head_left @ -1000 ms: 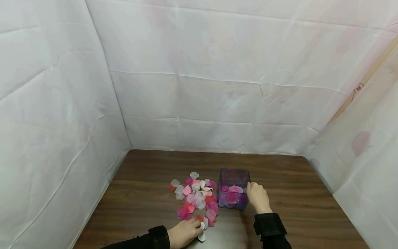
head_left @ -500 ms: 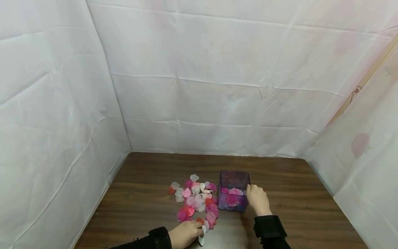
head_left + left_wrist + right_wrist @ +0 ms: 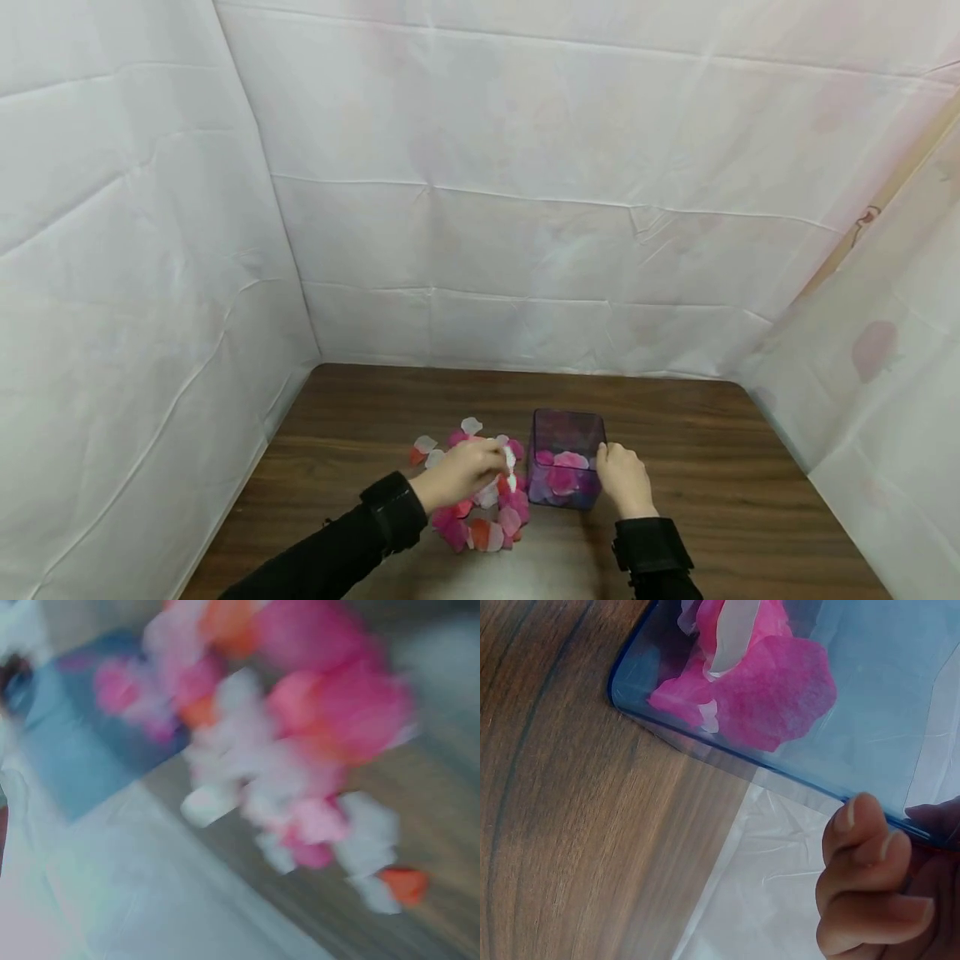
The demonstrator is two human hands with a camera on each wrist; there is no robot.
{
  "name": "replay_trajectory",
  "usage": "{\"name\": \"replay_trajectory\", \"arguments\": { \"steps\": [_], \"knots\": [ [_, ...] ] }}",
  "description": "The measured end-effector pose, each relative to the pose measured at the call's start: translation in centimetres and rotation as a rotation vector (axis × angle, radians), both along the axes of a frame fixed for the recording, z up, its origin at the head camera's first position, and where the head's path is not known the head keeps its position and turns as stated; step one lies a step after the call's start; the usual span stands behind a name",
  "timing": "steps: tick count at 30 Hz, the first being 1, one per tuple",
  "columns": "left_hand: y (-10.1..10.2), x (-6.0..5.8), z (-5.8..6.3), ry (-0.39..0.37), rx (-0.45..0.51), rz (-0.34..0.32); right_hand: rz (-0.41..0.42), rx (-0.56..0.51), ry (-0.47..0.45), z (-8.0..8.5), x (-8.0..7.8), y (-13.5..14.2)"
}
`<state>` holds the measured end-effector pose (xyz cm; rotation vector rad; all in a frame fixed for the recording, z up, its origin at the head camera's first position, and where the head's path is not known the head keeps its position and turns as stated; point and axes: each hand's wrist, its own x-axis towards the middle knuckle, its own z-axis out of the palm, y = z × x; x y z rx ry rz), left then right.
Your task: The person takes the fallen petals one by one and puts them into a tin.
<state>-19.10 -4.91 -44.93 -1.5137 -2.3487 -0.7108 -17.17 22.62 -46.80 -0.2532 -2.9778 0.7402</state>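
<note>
My left hand (image 3: 467, 471) is raised over the loose artificial petals and pinches white petals (image 3: 511, 468) at its fingertips. Pink, red, orange and white petals (image 3: 452, 527) lie scattered below it, some hidden by the hand. To the right stands a see-through purple box (image 3: 547, 497), bluish in the wrist views, with pink and white petals (image 3: 776, 694) inside. My right hand (image 3: 624, 479) grips the box's right rim; the right wrist view shows the curled fingers (image 3: 866, 877) against its edge. The left wrist view is blurred and shows no left hand, only the petals (image 3: 300, 757) and the box (image 3: 82, 750).
Everything stands on a dark wood-grain table (image 3: 712, 467). White cloth walls (image 3: 480, 233) enclose it at the back and on both sides. The cloth meets the table's far edge just behind the box.
My left hand has lifted from the near end of the petals and moved forward, carrying white petals towards the box. My right hand and the box have stayed in place.
</note>
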Motion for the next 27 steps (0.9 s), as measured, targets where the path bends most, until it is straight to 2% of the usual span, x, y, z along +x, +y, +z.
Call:
{"name": "replay_trajectory", "arguments": {
  "steps": [5, 7, 9, 13, 18, 23, 27],
  "knots": [
    [2.6, -2.3, 2.6, -0.175, 0.136, 0.099, -0.002, -0.004, 0.014, 0.3, 0.0, 0.0],
    [3.8, -3.1, 3.1, -0.205, 0.159, 0.114, 0.001, -0.006, 0.018, 0.3, 0.0, 0.0],
    [5.1, -3.7, 3.4, -0.203, 0.143, 0.107, 0.000, -0.007, 0.021, 0.3, 0.0, 0.0],
    [7.4, -4.3, 3.1, -0.170, 0.032, 0.074, -0.003, 0.002, 0.025, 0.3, 0.0, -0.1],
    [9.4, -4.4, 1.5, -0.194, -0.119, 0.054, -0.005, 0.004, 0.016, 0.2, 0.0, -0.2],
    [10.1, -4.3, 0.3, -0.170, -0.265, 0.051, 0.006, 0.002, 0.002, 0.1, 0.0, -0.3],
    [9.8, -4.0, 0.2, -0.161, -0.304, 0.046, -0.002, 0.002, -0.012, 0.0, 0.2, -0.2]
  ]
}}
